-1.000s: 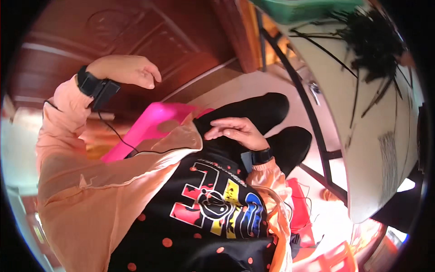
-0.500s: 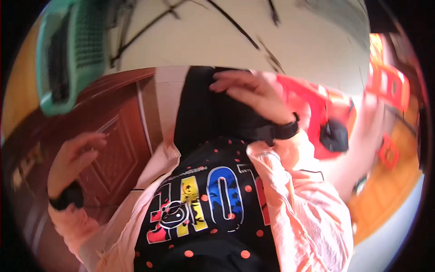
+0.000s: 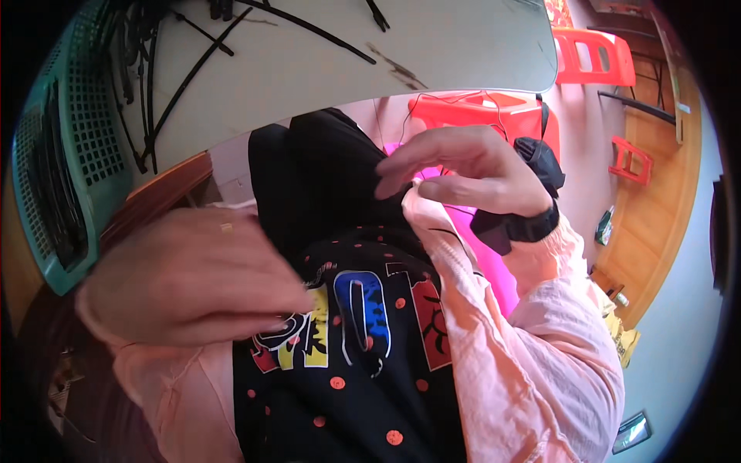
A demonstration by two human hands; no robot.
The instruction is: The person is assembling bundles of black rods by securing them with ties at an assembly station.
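Note:
My right hand [image 3: 475, 174] hovers above my lap, palm partly turned inward, thumb apart from the stretched fingers, holding nothing I can see. Its thumb overlaps the raised edge of my pink overshirt [image 3: 440, 239]; whether they touch I cannot tell. A black band circles that wrist. On the left, my left hand [image 3: 193, 278] looms large and smeared by motion in front of my black shirt, so its fingers cannot be read. Beyond my lap, a pale tabletop [image 3: 309, 77] carries several long thin black strips [image 3: 316, 31], some bunched toward the left.
A green perforated basket [image 3: 89, 135] with dark flat pieces stands at the table's left. To the right are a red plastic stool [image 3: 513, 119], a black bag [image 3: 544, 166], a red chair [image 3: 621, 62] and a smaller red seat [image 3: 633, 177]. Magenta material [image 3: 498, 278] lies beside my right sleeve.
My left hand has come closer, moving inward to the right and blurring. My right hand has moved slightly right and lower, its thumb now clearly apart. The view has shifted, showing more floor and chairs.

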